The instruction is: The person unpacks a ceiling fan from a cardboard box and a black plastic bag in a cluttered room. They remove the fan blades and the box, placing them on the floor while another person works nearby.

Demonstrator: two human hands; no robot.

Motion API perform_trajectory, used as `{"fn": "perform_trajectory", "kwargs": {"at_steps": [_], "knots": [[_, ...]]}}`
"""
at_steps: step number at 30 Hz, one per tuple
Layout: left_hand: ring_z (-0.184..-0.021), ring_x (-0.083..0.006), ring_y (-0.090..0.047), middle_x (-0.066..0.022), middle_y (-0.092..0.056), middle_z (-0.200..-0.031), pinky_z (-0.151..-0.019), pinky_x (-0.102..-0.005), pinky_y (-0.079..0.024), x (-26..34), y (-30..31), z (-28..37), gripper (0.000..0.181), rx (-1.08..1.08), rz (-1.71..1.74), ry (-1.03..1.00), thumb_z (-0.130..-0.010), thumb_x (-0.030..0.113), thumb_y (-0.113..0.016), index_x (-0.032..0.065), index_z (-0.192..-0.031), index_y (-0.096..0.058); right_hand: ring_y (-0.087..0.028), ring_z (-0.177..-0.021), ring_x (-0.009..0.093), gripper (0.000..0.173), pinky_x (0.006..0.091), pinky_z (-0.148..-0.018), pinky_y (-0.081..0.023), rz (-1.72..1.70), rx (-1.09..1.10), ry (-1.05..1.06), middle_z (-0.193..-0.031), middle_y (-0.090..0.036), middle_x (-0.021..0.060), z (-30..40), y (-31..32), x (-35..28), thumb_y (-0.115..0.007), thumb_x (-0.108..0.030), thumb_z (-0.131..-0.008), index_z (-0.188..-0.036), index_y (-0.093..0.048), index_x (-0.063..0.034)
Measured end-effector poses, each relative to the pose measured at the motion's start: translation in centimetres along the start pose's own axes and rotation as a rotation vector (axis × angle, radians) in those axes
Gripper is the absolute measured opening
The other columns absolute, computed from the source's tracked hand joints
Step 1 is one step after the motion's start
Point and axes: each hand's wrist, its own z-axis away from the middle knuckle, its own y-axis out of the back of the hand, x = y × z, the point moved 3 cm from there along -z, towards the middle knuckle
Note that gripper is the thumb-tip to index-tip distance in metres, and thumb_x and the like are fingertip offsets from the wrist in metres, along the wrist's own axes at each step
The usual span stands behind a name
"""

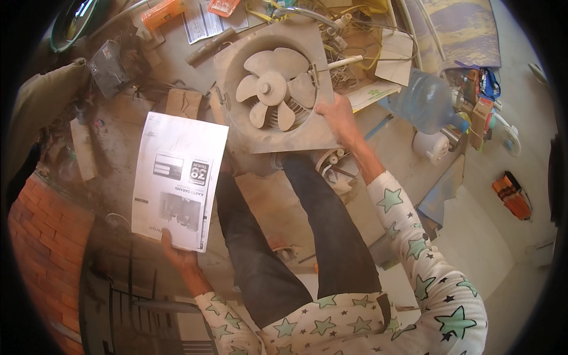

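Between the thumb and fingers of my left hand (182, 257) is the lower edge of a white printed booklet (179, 177). Its cover bears pictures and writing, upside down from here. On the right, my right hand (339, 116) grips the lower right edge of a dusty exhaust fan (266, 88) with a square frame. The fan is tilted, its several blades facing me, and it stands in front of my feet. My right fingers behind the frame are hidden. The booklet's upper right corner lies close to the fan's lower left side in the picture.
A blue water jug (421, 101) lies on its side at right, near a white appliance (430, 145). Tangled cables (341, 73) are behind the fan. A dark box (108, 69) and a wood block (83, 148) lie at left, with a brick surface (49, 248) nearer me.
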Motion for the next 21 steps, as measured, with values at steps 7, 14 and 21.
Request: {"fn": "perform_trajectory", "kwargs": {"at_steps": [7, 14, 21], "knots": [[-0.118, -0.0253, -0.058, -0.0128, -0.057, -0.133, -0.101, -0.0398, -0.049, -1.6, -0.4, 2.0, 0.06, -0.016, 0.08, -0.071, -0.096, 0.035, -0.061, -0.0016, -0.14, -0.045, -0.066, -0.071, 0.023, 0.03, 0.0368, -0.068, -0.051, -0.003, 0.043, -0.047, -0.077, -0.069, 0.0149, 2.8, -0.8, -2.7, -0.07, -0.02, -0.072, -0.091, -0.065, 0.0027], [-0.118, -0.025, -0.059, -0.0115, -0.057, -0.135, -0.101, -0.0405, -0.05, -3.1, 0.3, 3.0, 0.061, 0.048, 0.174, -0.019, -0.094, 0.039, -0.063, 0.003, -0.14, -0.047, -0.065, -0.07, 0.024, 0.031, 0.0378, -0.068, -0.051, 0.159, 0.11, 0.125, -0.078, -0.068, 0.0175, 2.1, -2.1, -1.5, -0.071, -0.022, -0.073, -0.09, -0.064, 0.0026], [-0.114, -0.0253, -0.062, -0.0089, -0.06, -0.13, -0.095, -0.0433, -0.055, -6.0, 5.8, 0.6, 0.061, 0.169, 0.283, -0.046, -0.091, 0.036, -0.068, 0.0081, -0.14, -0.045, -0.056, -0.07, 0.012, 0.024, 0.0287, -0.064, -0.049, -0.205, 0.011, 0.077, -0.08, -0.064, 0.0062, 3.7, -2.2, -0.3, -0.066, -0.01, -0.077, -0.094, -0.062, 0.0052]]}}
